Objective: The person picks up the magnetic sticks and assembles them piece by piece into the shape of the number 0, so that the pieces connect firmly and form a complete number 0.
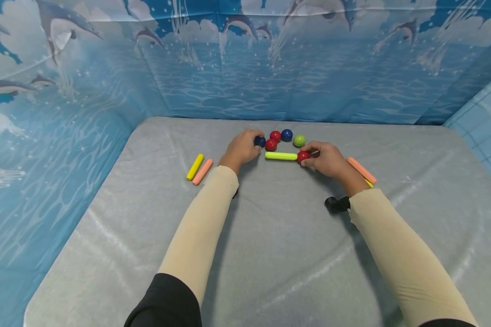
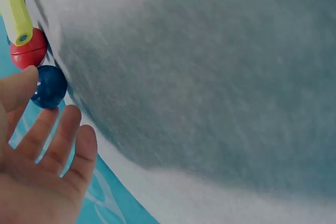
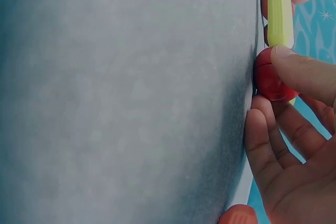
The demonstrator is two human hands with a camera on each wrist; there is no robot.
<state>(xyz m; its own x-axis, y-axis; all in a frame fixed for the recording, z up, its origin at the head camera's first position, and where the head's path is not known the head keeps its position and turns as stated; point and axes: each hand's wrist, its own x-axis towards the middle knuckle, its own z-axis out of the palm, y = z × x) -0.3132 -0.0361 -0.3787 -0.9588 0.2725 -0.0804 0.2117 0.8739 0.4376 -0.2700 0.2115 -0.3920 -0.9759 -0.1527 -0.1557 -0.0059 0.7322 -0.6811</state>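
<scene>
My left hand [image 1: 241, 147] pinches a dark blue ball [image 1: 259, 141] between thumb and fingers. In the left wrist view the thumb lies on this blue ball [image 2: 52, 88] while the other fingers spread loosely below. With thumb and fingertips my right hand [image 1: 328, 160] grips a red ball [image 1: 303, 157] at the right end of a yellow-green stick [image 1: 281, 156]. That red ball [image 3: 269, 81] meets the stick's end [image 3: 279, 11] in the right wrist view. Just behind the stick sit two more red balls, one near [image 1: 271, 145] and one farther [image 1: 275, 136].
Behind the stick are another blue ball [image 1: 287, 135] and a green ball [image 1: 299, 141]. A yellow stick [image 1: 195, 167] and an orange stick [image 1: 202, 171] lie at left. Another orange stick [image 1: 362, 170] lies beside the right wrist, partly over a yellow one. Dolphin-print curtains [image 1: 229, 86] border the grey table [image 1: 270, 254].
</scene>
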